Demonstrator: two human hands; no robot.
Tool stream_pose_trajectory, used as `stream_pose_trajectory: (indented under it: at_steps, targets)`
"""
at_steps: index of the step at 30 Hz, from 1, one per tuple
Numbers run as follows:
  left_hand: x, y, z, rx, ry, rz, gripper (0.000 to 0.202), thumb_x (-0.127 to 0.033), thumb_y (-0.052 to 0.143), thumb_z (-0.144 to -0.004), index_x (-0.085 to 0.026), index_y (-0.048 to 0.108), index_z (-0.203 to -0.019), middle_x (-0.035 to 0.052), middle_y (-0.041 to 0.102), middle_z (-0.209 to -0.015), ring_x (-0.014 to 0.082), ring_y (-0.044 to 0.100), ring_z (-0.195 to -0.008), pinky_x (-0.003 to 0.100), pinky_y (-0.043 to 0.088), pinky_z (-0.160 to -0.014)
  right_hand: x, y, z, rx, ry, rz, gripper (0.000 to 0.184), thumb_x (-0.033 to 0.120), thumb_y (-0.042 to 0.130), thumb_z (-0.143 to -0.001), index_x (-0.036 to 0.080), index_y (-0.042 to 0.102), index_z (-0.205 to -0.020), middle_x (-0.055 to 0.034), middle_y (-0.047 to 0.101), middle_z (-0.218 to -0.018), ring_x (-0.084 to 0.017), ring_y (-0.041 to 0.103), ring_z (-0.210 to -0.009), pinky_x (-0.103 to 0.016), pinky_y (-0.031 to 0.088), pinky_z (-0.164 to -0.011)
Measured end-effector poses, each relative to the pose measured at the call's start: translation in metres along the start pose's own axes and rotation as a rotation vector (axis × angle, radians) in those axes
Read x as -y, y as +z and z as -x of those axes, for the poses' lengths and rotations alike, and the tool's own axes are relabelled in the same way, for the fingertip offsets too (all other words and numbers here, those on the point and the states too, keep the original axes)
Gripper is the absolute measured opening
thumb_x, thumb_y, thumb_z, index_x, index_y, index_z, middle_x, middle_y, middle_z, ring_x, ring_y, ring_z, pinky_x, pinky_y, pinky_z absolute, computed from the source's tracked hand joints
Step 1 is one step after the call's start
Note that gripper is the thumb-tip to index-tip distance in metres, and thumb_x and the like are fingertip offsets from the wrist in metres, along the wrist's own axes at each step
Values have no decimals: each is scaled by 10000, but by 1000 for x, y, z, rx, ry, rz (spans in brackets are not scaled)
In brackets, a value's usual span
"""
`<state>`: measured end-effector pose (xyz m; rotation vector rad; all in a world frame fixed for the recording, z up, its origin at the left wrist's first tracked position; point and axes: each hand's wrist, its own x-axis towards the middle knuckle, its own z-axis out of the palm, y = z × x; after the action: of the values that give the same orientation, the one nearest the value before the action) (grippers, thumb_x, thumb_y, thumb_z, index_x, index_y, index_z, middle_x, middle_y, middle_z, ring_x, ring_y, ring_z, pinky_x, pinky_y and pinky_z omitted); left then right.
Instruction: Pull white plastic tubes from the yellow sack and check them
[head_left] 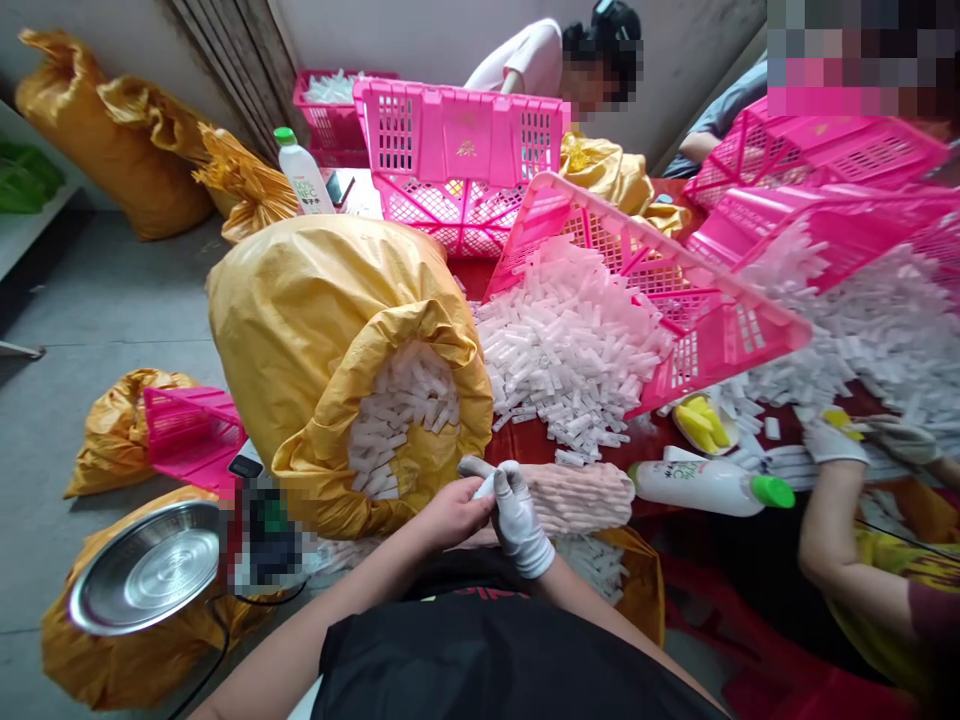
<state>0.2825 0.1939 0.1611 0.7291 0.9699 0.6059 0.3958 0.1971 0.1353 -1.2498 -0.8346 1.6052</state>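
Observation:
My left hand (452,512) is bare and pinches a small white plastic piece (484,487) against the fingers of my right hand (517,522), which wears a white glove. Just left of my hands, a yellow woven sack (322,310) lies on its side, its mouth (401,420) packed with similar white pieces. To the right, a ridged, pale pink bundle (585,498) lies close to my right hand. Beyond it, a heap of white pieces (570,340) spreads over a red table surface (469,278).
A tilted pink plastic crate (645,270) rests on the heap. A co-worker's gloved hands (870,440) work at the right, near a white bottle with a green cap (709,487). A steel basin (146,565) sits on yellow sacking at the lower left, above a grey floor (112,320).

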Motion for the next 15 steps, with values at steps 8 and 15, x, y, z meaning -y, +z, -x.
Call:
stream_pose_trajectory:
  at_steps: [8, 15]
  targets:
    - [-3, -20, -9, 196, 14, -562, 353, -522, 504, -783, -172, 536, -749, -22, 517, -581, 102, 472, -495, 208, 357, -479, -13, -26, -1, 4, -73, 43, 268, 433, 607, -765, 201, 483, -712, 24, 588, -641, -125, 558, -614, -302, 488, -689]
    - [5, -91, -26, -564, -115, -1514, 323, -66, 332, -820, -63, 605, -992, 228, 591, -1039, 316, 507, -1046, 397, 398, -836, -52, -199, 17, -574, 21, 704, 222, 327, 583, -661, 182, 528, -820, -30, 579, -663, -196, 558, -633, -361, 465, -673]
